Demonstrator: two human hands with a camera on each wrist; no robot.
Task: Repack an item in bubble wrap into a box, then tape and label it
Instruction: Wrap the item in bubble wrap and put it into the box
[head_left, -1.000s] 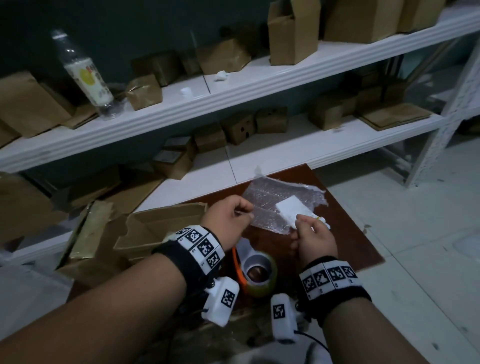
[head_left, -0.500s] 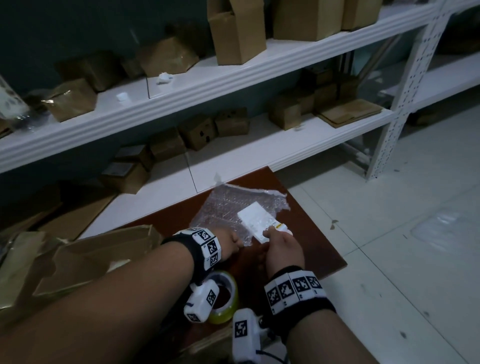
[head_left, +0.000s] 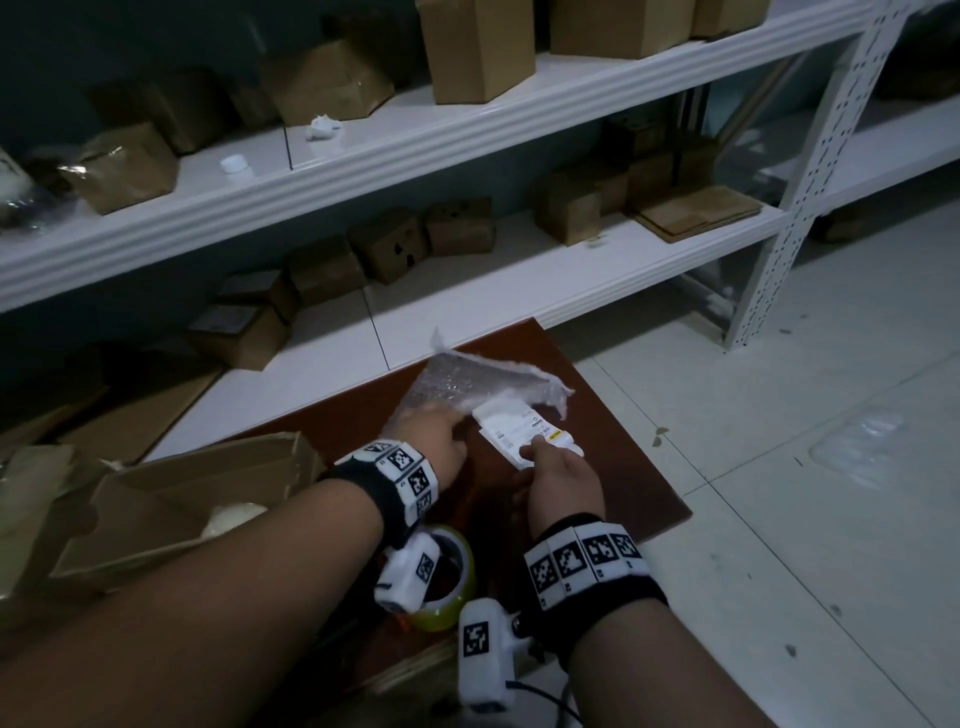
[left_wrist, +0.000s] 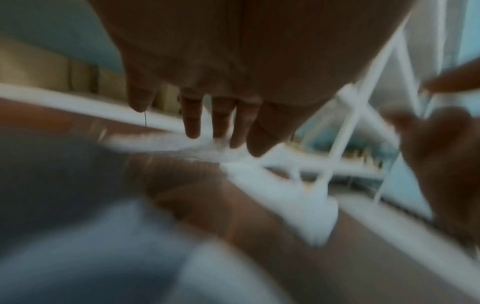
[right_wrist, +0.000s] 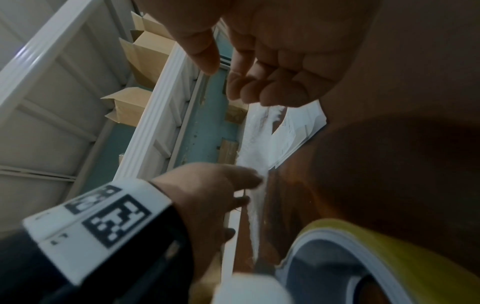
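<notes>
A crumpled sheet of bubble wrap (head_left: 467, 382) lies on a brown board (head_left: 613, 415) on the floor. A white printed label (head_left: 511, 431) rests across the wrap's near edge, print side up. My right hand (head_left: 558, 470) holds the label's near corner, thumb on top and fingers curled below. My left hand (head_left: 434, 436) reaches out with straight fingers (left_wrist: 192, 123), touching the wrap (right_wrist: 253, 160) just left of the label (right_wrist: 298, 127). At the left an open cardboard box (head_left: 156, 499) holds a pale item (head_left: 228, 517).
A roll of yellowish tape (head_left: 452, 582) sits on the board under my left wrist. White shelves (head_left: 519, 291) with small cardboard boxes (head_left: 389, 249) run behind the board. A perforated white upright (head_left: 795, 208) stands at the right, with tiled floor (head_left: 779, 467) beyond.
The view swung right and down. My right hand lowered the label onto the bubble wrap. My left hand uncurled and reached to the wrap's near edge.
</notes>
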